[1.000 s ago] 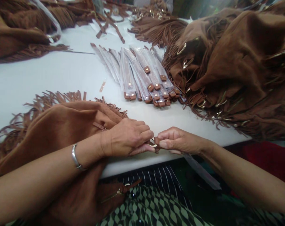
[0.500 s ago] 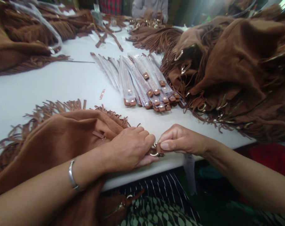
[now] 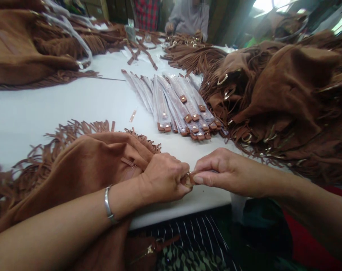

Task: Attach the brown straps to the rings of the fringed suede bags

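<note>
A brown suede bag [image 3: 83,165] with fringe lies at the near left, partly over the table edge. My left hand [image 3: 168,177] is closed around the bag's metal ring [image 3: 188,176], which is mostly hidden by the fingers. From the right, my right hand [image 3: 224,171] pinches the end of a brown strap [image 3: 194,177] against that ring. Whether the strap passes through the ring I cannot tell. A silver bangle [image 3: 107,203] circles the left wrist.
Several plastic-wrapped straps [image 3: 176,105] lie beyond my hands on the white table [image 3: 60,101]. Brown fringed bags [image 3: 284,90] are heaped at the right, another bag [image 3: 21,49] at the far left. A person in grey [image 3: 189,19] is across the table.
The camera view has shifted, so the table appears farther right and slightly lower. My left fingers have closed over the ring, which showed more clearly before. My right hand still pinches the strap.
</note>
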Demonstrator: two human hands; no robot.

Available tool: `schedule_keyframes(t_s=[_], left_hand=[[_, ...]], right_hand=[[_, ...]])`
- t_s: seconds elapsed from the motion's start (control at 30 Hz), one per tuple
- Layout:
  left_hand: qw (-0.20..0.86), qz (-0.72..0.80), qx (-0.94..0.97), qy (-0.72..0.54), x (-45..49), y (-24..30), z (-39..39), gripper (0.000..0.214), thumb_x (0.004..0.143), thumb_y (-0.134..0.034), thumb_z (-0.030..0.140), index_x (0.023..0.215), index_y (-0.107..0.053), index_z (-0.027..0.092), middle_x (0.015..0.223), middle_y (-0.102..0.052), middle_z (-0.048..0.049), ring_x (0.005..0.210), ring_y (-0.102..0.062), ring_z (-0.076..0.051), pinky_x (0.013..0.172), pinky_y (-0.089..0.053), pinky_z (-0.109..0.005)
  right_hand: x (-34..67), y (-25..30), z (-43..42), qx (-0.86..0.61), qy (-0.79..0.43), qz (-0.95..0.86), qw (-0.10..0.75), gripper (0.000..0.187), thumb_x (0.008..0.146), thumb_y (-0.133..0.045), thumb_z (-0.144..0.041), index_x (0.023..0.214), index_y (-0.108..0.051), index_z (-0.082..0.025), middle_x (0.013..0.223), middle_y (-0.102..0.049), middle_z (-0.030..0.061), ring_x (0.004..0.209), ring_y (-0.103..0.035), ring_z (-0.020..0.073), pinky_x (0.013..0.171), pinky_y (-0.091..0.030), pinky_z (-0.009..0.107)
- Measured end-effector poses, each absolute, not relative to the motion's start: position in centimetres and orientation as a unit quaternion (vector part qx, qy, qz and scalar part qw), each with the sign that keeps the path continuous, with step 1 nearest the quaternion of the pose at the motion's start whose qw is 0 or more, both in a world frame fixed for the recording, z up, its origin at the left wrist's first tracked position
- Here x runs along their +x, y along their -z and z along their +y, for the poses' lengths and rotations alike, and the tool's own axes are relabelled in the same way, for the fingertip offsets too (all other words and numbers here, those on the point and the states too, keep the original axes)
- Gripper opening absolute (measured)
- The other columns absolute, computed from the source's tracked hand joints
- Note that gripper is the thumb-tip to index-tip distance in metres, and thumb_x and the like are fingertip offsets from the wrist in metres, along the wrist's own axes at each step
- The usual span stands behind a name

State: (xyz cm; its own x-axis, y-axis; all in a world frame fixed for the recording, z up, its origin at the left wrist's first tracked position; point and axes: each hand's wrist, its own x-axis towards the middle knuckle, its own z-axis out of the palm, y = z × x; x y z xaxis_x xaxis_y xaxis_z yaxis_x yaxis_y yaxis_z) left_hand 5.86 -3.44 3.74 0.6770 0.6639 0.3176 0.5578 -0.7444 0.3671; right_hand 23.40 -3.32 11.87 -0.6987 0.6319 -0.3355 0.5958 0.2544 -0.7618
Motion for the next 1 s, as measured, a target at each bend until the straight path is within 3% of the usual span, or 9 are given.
schedule_keyframes(t_s=[0.13,0.23,0.43,0.63,0.83,1.0], left_hand=[[0.119,0.341,0.908,-0.213,5.8,-3.2,-3.0,0.022,0.072,-0.045,0.032,0.058,-0.051,0.017,0.053,-0.053,-0.0018,0.049,-0.05,-0.016,0.05,-0.033,-0.027],[0.11,0.312,0.919,-0.214,5.9,-3.3,-3.0,0.022,0.072,-0.046,0.033,0.058,-0.051,0.016,0.053,-0.053,-0.0021,0.051,-0.05,-0.016,0.051,-0.034,-0.027],[0.142,0.269,0.93,-0.205,5.7,-4.2,-3.5,0.019,0.075,-0.047,0.033,0.076,-0.055,0.016,0.071,-0.056,-0.0021,0.056,-0.05,-0.013,0.05,-0.035,-0.025],[0.17,0.348,0.882,-0.269,5.6,-3.4,-3.1,0.02,0.073,-0.043,0.028,0.061,-0.052,0.015,0.061,-0.057,-0.0013,0.053,-0.051,-0.013,0.052,-0.036,-0.024],[0.146,0.352,0.888,-0.257,6.0,-3.0,-2.5,0.02,0.072,-0.045,0.028,0.058,-0.051,0.016,0.057,-0.055,-0.0005,0.049,-0.046,-0.012,0.047,-0.027,-0.024],[0.168,0.34,0.892,-0.246,6.0,-3.4,-2.7,0.019,0.072,-0.044,0.027,0.06,-0.053,0.015,0.059,-0.055,-0.0006,0.05,-0.046,-0.011,0.048,-0.029,-0.023]], right_hand=[[23.2,-11.0,-4.6,-0.432,-0.455,-0.776,0.066,0.035,0.085,-0.05,-0.035,0.061,-0.054,-0.01,0.054,-0.038,-0.0012,0.05,-0.034,0.0071,0.045,-0.025,0.018],[24.0,-9.9,-4.6,-0.44,-0.54,-0.711,0.096,0.038,0.083,-0.053,-0.041,0.064,-0.054,-0.009,0.053,-0.033,-0.002,0.049,-0.029,0.0062,0.043,-0.021,0.018],[25.4,-8.9,-0.7,-0.314,-0.724,-0.613,-0.029,0.037,0.079,-0.061,-0.043,0.076,-0.061,-0.006,0.048,-0.033,-0.0041,0.04,-0.021,0.0039,0.038,-0.011,0.018],[23.7,-10.7,0.3,-0.365,-0.648,-0.668,-0.033,0.04,0.079,-0.06,-0.047,0.072,-0.059,-0.007,0.047,-0.032,-0.0041,0.04,-0.023,0.0042,0.036,-0.012,0.018],[23.0,-10.8,-4.0,-0.473,-0.476,-0.731,0.125,0.039,0.082,-0.054,-0.041,0.061,-0.055,-0.009,0.051,-0.035,-0.0014,0.048,-0.03,0.0061,0.04,-0.02,0.017],[24.2,-9.7,-2.6,-0.415,-0.664,-0.618,0.067,0.039,0.079,-0.061,-0.046,0.073,-0.057,-0.007,0.044,-0.027,-0.0068,0.037,-0.02,0.0032,0.033,-0.011,0.016]])
